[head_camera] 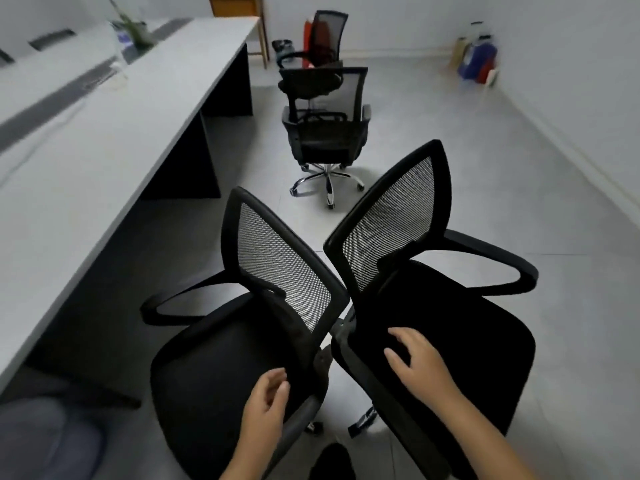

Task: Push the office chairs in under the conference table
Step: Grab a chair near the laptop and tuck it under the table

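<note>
Two black mesh-backed office chairs, the left chair (242,341) and the right chair (433,323), are seen back to back on the tiled floor (485,168) beside the long grey conference table (104,150), neither tucked under it. The left hand (266,400) is loosely curled at the left chair's seat edge; whether anything is gripped cannot be told. The right hand (419,358) is laid relaxed on the right chair's seat. Two further chairs (325,133) are lined up beyond.
</note>
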A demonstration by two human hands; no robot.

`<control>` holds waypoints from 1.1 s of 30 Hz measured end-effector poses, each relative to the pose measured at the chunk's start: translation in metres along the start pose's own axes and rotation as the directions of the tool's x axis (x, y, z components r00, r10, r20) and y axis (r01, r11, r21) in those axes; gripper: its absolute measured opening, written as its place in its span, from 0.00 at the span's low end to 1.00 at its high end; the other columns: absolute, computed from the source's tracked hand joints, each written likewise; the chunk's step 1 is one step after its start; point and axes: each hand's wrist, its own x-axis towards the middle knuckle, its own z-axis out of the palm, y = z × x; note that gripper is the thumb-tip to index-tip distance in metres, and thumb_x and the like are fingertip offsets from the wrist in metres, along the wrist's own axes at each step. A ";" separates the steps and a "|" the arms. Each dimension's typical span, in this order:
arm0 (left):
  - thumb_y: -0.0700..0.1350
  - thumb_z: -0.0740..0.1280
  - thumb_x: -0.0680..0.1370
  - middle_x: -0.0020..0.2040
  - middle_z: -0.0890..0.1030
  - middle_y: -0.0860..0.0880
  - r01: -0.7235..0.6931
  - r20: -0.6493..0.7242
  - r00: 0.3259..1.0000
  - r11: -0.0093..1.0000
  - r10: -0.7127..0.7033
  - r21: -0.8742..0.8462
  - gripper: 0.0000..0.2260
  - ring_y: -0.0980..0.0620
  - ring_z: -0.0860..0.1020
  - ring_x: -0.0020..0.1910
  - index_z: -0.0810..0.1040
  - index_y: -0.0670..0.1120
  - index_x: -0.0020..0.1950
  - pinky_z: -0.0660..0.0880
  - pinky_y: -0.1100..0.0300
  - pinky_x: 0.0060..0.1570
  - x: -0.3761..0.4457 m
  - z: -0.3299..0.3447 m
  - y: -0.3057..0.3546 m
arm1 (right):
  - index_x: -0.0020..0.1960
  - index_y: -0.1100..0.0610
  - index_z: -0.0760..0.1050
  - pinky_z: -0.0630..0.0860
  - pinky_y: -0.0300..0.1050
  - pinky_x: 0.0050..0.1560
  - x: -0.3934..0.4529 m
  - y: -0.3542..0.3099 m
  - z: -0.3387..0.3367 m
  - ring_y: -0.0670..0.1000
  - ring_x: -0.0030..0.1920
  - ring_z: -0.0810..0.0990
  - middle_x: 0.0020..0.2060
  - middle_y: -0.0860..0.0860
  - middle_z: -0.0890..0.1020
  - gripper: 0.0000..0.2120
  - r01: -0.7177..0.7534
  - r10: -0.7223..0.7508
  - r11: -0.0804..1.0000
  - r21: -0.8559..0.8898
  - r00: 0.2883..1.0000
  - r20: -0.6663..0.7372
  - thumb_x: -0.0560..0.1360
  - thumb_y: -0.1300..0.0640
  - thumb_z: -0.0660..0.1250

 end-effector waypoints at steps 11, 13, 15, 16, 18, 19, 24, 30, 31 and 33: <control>0.35 0.59 0.77 0.47 0.78 0.53 -0.155 -0.124 0.983 0.978 0.138 -0.137 0.13 0.51 0.76 0.49 0.73 0.54 0.44 0.72 0.60 0.50 0.122 0.020 0.102 | 0.56 0.49 0.68 0.60 0.62 0.59 0.169 -0.066 0.001 0.56 0.66 0.58 0.62 0.50 0.65 0.24 0.436 -0.538 0.795 -0.422 0.828 -0.158 0.65 0.38 0.59; 0.36 0.59 0.77 0.47 0.77 0.53 -0.135 -0.127 0.985 0.984 0.120 -0.115 0.13 0.51 0.76 0.50 0.73 0.55 0.45 0.72 0.57 0.52 0.131 0.028 0.106 | 0.54 0.51 0.69 0.61 0.61 0.60 0.180 -0.056 -0.002 0.57 0.67 0.58 0.61 0.51 0.66 0.22 0.500 -0.598 0.769 -0.398 0.783 -0.171 0.65 0.41 0.61; 0.37 0.59 0.78 0.48 0.77 0.52 -0.105 -0.143 0.986 0.990 0.091 -0.091 0.12 0.50 0.76 0.52 0.73 0.56 0.45 0.72 0.53 0.57 0.138 0.037 0.108 | 0.54 0.53 0.69 0.62 0.58 0.61 0.190 -0.045 -0.010 0.58 0.68 0.56 0.61 0.51 0.65 0.21 0.532 -0.610 0.777 -0.337 0.768 -0.193 0.65 0.44 0.63; 0.37 0.59 0.78 0.48 0.77 0.52 -0.093 -0.152 0.985 0.992 0.080 -0.083 0.12 0.49 0.75 0.52 0.73 0.55 0.45 0.71 0.51 0.59 0.141 0.041 0.109 | 0.55 0.53 0.69 0.62 0.56 0.61 0.196 -0.039 -0.015 0.58 0.68 0.55 0.62 0.51 0.65 0.21 0.535 -0.605 0.785 -0.311 0.770 -0.203 0.65 0.45 0.63; 0.37 0.59 0.78 0.48 0.76 0.52 -0.081 -0.161 0.984 0.995 0.070 -0.062 0.10 0.47 0.75 0.54 0.73 0.53 0.47 0.70 0.50 0.61 0.145 0.053 0.113 | 0.55 0.52 0.68 0.61 0.53 0.62 0.209 -0.027 -0.028 0.57 0.69 0.53 0.62 0.51 0.64 0.21 0.525 -0.580 0.808 -0.267 0.789 -0.204 0.66 0.45 0.63; 0.38 0.60 0.78 0.49 0.77 0.50 -0.070 -0.162 0.985 0.997 0.063 -0.041 0.08 0.47 0.75 0.56 0.73 0.50 0.50 0.70 0.50 0.61 0.147 0.060 0.114 | 0.55 0.52 0.67 0.61 0.52 0.62 0.216 -0.021 -0.037 0.56 0.70 0.52 0.62 0.50 0.63 0.21 0.510 -0.560 0.822 -0.251 0.804 -0.201 0.66 0.45 0.62; 0.42 0.64 0.76 0.64 0.69 0.41 0.047 -0.259 0.966 0.981 0.003 0.186 0.19 0.45 0.69 0.62 0.68 0.40 0.65 0.67 0.52 0.62 0.158 0.102 0.128 | 0.54 0.54 0.68 0.64 0.55 0.60 0.258 0.014 -0.082 0.59 0.67 0.56 0.60 0.53 0.67 0.21 0.392 -0.494 0.849 -0.353 0.825 -0.273 0.64 0.47 0.62; 0.42 0.67 0.73 0.71 0.59 0.38 0.262 -0.405 0.912 0.853 -0.066 0.451 0.33 0.41 0.58 0.70 0.53 0.38 0.73 0.61 0.49 0.68 0.169 0.137 0.135 | 0.46 0.62 0.77 0.61 0.68 0.58 0.281 0.026 -0.095 0.66 0.58 0.74 0.51 0.63 0.80 0.22 0.188 -0.481 0.760 -0.622 0.807 -0.344 0.52 0.66 0.75; 0.41 0.66 0.74 0.71 0.60 0.39 0.272 -0.416 0.907 0.841 -0.062 0.468 0.32 0.41 0.59 0.70 0.54 0.38 0.73 0.62 0.50 0.67 0.170 0.138 0.131 | 0.45 0.62 0.78 0.59 0.68 0.58 0.280 0.027 -0.089 0.66 0.58 0.75 0.51 0.62 0.80 0.21 0.223 -0.518 0.735 -0.640 0.794 -0.319 0.53 0.66 0.75; 0.38 0.64 0.74 0.69 0.63 0.39 0.294 -0.441 0.895 0.826 -0.062 0.481 0.29 0.41 0.62 0.68 0.57 0.39 0.72 0.64 0.50 0.66 0.171 0.138 0.127 | 0.44 0.61 0.78 0.63 0.69 0.57 0.276 0.026 -0.068 0.64 0.57 0.76 0.50 0.60 0.81 0.20 0.338 -0.590 0.692 -0.638 0.774 -0.230 0.53 0.65 0.76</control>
